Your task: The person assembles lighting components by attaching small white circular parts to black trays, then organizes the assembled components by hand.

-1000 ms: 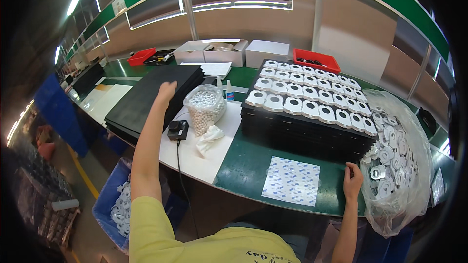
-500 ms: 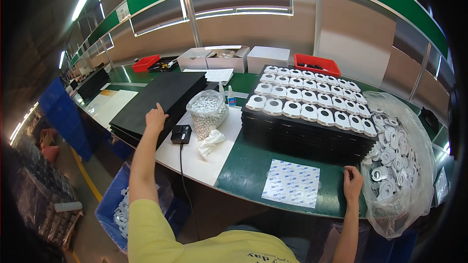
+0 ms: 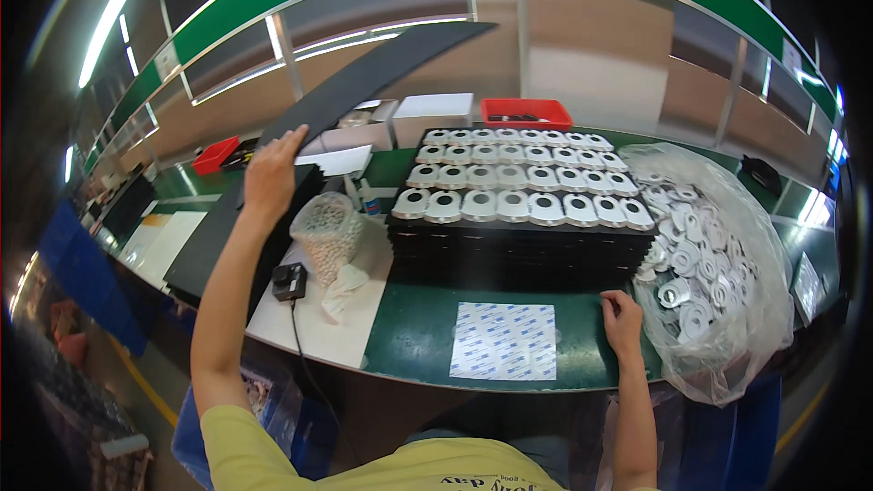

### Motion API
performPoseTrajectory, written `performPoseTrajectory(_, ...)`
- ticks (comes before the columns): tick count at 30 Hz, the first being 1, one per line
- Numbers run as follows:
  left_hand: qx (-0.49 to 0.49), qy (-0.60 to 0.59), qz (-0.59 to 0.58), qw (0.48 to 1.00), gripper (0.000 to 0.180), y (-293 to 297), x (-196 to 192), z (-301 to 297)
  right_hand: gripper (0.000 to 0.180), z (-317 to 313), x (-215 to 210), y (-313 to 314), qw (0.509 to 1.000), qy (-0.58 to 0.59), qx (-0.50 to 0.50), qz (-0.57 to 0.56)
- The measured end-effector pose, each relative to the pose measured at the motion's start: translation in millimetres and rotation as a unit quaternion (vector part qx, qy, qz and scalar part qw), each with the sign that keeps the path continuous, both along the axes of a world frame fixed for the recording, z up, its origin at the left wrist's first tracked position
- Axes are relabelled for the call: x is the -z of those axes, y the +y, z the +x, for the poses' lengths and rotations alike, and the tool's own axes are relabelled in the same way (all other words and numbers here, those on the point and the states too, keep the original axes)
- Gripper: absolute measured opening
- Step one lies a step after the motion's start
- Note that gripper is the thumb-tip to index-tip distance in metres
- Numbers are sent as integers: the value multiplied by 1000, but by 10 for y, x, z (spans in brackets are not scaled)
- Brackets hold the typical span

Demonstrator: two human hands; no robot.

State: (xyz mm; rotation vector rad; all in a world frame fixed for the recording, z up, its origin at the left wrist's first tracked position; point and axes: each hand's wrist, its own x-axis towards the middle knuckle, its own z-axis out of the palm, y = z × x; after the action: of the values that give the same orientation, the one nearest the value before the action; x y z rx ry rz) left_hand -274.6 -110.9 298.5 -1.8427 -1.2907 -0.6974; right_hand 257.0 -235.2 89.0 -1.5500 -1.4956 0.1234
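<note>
My left hand (image 3: 271,173) grips the near end of a thin black foam-like sheet (image 3: 391,68), raised at a slant over the back of the bench. Below it lies a stack of similar black sheets (image 3: 214,250). My right hand (image 3: 624,323) rests near the bench's front edge with its fingers curled, and nothing shows in them. Left of it lies a white backing sheet (image 3: 504,341) with blue print. Farther back stands a tall stack of black sheets (image 3: 518,259). Rows of white rounded parts (image 3: 479,205) with round centres, several of them dark, cover its top.
A clear bag of loose white parts (image 3: 696,264) slumps at the right. Left of centre stand a bag of small beads (image 3: 327,232), a small glue bottle (image 3: 369,198), a black box (image 3: 289,282) with a cable and crumpled tissue (image 3: 344,291). Red trays (image 3: 527,113) and white boxes (image 3: 434,118) line the back.
My left hand has taken hold of the top black sheet and lifted it off the left stack, up and toward the back. My right hand stays near the front edge. The view has shifted right.
</note>
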Motion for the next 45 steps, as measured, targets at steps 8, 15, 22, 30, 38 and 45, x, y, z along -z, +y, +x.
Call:
performPoseTrajectory(8, 205, 5, -70, 976, 53, 194, 690, 1869, 9, 463, 136, 57, 1000, -1, 3, 14)
performPoseTrajectory(15, 217, 78, -117, 966, 55, 372, 1016, 2303, 10, 559, 124, 141, 1000, 14, 1, -15)
performPoseTrajectory(22, 251, 50, -179, 950, 53, 445, 1148, 2281, 9, 635, 250, 307, 1000, 22, -2, -14)
performPoseTrajectory(30, 233, -472, -95, 845, 53, 663, 1947, 1897, 27, 974, -13, 654, 955, 63, 169, 237)
performPoseTrajectory(38, 235, -589, -180, 752, 67, 914, 1981, 2003, 47, 1072, -290, 1333, 971, 189, 40, 144)
performPoseTrajectory(45, 253, -636, -195, 702, 71, 1221, 2078, 2028, 42, 1094, -267, 1658, 957, 219, 79, 172)
